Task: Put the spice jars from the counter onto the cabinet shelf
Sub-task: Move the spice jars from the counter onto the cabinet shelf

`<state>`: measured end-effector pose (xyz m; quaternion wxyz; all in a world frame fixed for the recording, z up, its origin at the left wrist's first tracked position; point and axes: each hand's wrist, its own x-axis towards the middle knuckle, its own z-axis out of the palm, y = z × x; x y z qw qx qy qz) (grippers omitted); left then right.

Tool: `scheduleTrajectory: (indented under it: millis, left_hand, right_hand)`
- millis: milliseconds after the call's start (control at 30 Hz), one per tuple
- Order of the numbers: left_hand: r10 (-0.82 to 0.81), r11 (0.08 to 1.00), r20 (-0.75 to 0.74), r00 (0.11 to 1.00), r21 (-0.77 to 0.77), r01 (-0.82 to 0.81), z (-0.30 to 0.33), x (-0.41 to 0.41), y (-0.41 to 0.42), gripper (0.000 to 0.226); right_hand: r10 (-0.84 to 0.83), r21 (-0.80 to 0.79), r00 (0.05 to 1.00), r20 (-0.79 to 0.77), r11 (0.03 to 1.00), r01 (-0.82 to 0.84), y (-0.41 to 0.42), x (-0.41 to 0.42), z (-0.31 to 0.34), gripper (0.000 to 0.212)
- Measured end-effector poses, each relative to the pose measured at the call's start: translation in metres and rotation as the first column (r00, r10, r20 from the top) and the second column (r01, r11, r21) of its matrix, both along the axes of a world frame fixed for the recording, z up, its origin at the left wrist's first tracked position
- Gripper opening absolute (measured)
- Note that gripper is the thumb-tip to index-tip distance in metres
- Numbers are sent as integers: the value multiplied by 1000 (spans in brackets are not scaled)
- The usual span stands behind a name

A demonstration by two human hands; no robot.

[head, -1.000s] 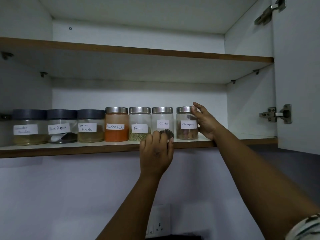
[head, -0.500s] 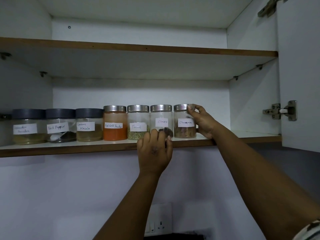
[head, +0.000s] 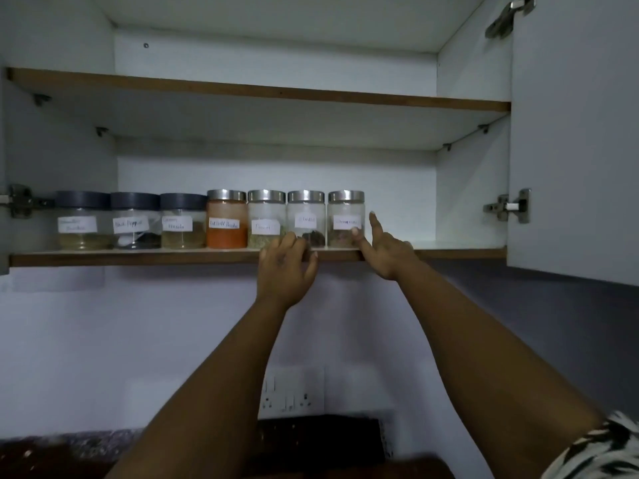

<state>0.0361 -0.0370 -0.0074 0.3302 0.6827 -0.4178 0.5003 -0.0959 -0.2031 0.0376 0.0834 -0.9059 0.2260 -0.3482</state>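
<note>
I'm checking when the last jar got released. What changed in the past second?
The right hand let go of the cinnamon jar and drew back toward the shelf edge, thumb still touching the jar's front. The left hand stayed resting at the shelf edge. All seven jars kept their row.

Handwritten labels — "Black Pepper" jar point(head: 133, 221), "Fennel" jar point(head: 266, 219); others blurred.

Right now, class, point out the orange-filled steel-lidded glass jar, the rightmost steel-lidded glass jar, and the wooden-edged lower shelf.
orange-filled steel-lidded glass jar point(head: 227, 236): head view, orange powder.
rightmost steel-lidded glass jar point(head: 345, 197): head view, lid.
wooden-edged lower shelf point(head: 138, 258): head view, front edge.
</note>
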Motion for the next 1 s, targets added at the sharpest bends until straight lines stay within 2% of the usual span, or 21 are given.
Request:
scheduleTrajectory:
  millis: [67,100,233,333,400,467,533,600,767,900,1000]
  left_hand:
    - [20,998,-26,999,54,-19,-3,-8,7,22]
    - [37,997,-42,998,73,-33,-6,-13,10,28]
    - [-24,986,-138,990,161,46,-42,-35,22,62]
    - [-74,986,-314,946,118,116,-120,-51,37,67]
    - [-61,986,-498,865,106,131,-189,-64,50,70]
    - [-19,979,-680,733,135,150,-253,-80,64,71]
    - [32,968,-783,622,180,177,-304,-97,76,72]
    - [46,952,-814,579,211,221,-341,-110,88,71]
    - [171,909,-797,579,355,220,-393,-115,117,74]
    - [220,919,-835,505,351,180,-405,-103,123,75]
    - [192,928,-877,440,309,210,-411,-97,120,76]
  right_hand:
    - [-115,-190,993,9,975,115,1,-18,-24,86]
    - [-133,-225,991,21,965,135,1,-26,-33,83]
    - [-6,-112,996,87,994,15,8,-49,-47,74]
    - [41,-40,991,130,999,-36,18,-61,-88,73]
    - [23,29,997,75,999,-25,21,-69,-140,71]
    - [-7,161,1000,-15,987,9,25,-75,-199,69]
    - [-14,311,994,-108,949,47,33,-82,-259,69]
    - [-6,384,979,-203,919,85,42,-87,-315,72]
    - [41,410,906,-421,899,151,73,-99,-416,74]
    - [10,285,860,-510,945,158,79,-100,-451,78]
    - [40,354,856,-515,919,170,81,-87,-467,84]
